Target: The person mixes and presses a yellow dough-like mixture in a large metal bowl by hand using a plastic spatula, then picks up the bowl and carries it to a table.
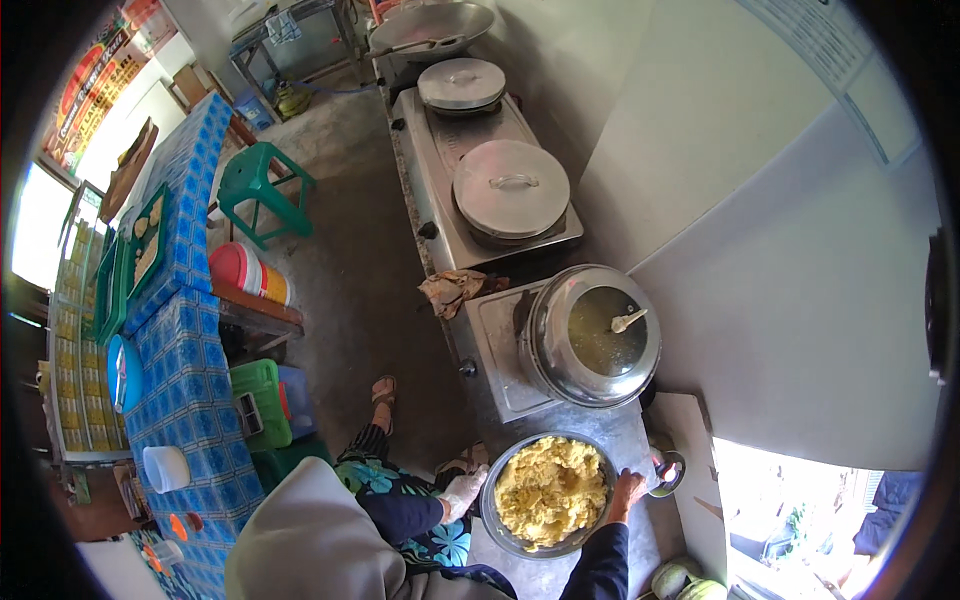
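Note:
A wide metal bowl, heaped with yellow mashed food, rests on the counter in front of me. My right hand is closed over its right rim. At the left rim is my left hand, which looks whitish, as if in a thin plastic glove; it appears to grip the edge, though its fingers show only in part. Just beyond the bowl stands a large silver pot on a stove, holding cloudy liquid and a pale-handled utensil.
Farther along the counter are two lidded pots on a steel stove, a brown cloth and a wok. To the left stand a blue-checked table, a green stool and a green crate. Melons lie at lower right.

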Demonstrator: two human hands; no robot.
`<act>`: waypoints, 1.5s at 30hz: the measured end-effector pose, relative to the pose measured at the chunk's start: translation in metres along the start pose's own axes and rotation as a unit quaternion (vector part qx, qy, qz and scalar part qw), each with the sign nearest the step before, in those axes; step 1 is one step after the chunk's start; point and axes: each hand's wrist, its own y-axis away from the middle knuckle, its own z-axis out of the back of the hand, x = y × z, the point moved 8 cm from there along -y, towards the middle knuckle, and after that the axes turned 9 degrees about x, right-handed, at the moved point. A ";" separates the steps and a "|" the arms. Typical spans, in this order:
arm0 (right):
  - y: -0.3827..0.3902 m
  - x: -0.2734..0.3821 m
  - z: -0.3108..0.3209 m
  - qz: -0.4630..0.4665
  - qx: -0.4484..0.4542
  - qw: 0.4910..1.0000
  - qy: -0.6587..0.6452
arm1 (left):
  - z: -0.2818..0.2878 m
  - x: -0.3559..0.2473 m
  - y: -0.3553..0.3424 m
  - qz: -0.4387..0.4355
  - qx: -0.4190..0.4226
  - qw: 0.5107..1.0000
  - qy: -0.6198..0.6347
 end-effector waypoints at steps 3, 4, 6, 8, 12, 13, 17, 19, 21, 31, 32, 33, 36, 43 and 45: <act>0.052 -0.018 -0.005 -0.037 -0.022 0.998 -0.055 | 0.034 -0.026 0.014 -0.089 0.035 0.990 -0.107; 0.061 -0.022 -0.006 0.008 -0.048 0.999 0.012 | 0.036 -0.027 0.010 -0.106 0.090 0.990 -0.020; 0.094 -0.046 0.009 0.001 -0.108 0.994 0.022 | 0.027 -0.067 0.039 -0.088 0.182 0.973 -0.110; 0.126 -0.042 -0.001 0.029 -0.091 0.995 0.012 | 0.049 -0.073 0.056 -0.080 0.226 0.970 0.024; 0.187 -0.010 -0.001 0.003 0.020 0.998 -0.051 | 0.111 -0.121 0.091 -0.061 0.129 0.987 0.070; 0.207 0.010 -0.007 -0.052 0.070 0.991 -0.105 | 0.148 -0.092 0.078 -0.037 0.084 0.994 -0.056; 0.242 0.043 -0.007 -0.005 -0.016 0.997 -0.076 | 0.213 -0.168 0.105 -0.046 0.003 0.963 -0.267; 0.255 0.089 -0.016 0.097 0.003 0.995 0.038 | 0.251 -0.192 0.110 -0.119 -0.054 0.948 -0.290; 0.271 0.135 -0.016 0.114 -0.031 0.992 0.039 | 0.291 -0.217 0.117 -0.180 -0.090 0.925 -0.321; 0.279 0.407 -0.054 0.004 0.138 0.854 -0.501 | 0.513 -0.324 0.148 -0.189 -0.179 0.954 -0.150; 0.268 0.468 -0.010 -0.004 0.148 0.862 -0.484 | 0.533 -0.382 0.158 -0.189 -0.191 0.954 -0.137; 0.266 0.491 -0.019 0.001 0.178 0.861 -0.477 | 0.554 -0.384 0.146 -0.208 -0.202 0.948 -0.129; 0.301 0.603 -0.024 0.018 0.211 0.874 -0.436 | 0.619 -0.372 0.112 -0.234 -0.246 0.931 -0.133; 0.266 0.770 -0.084 0.051 0.271 0.889 -0.366 | 0.733 -0.388 0.065 -0.231 -0.270 0.934 -0.020; 0.271 0.803 -0.088 0.020 0.290 0.868 -0.402 | 0.749 -0.403 0.068 -0.216 -0.279 0.936 0.009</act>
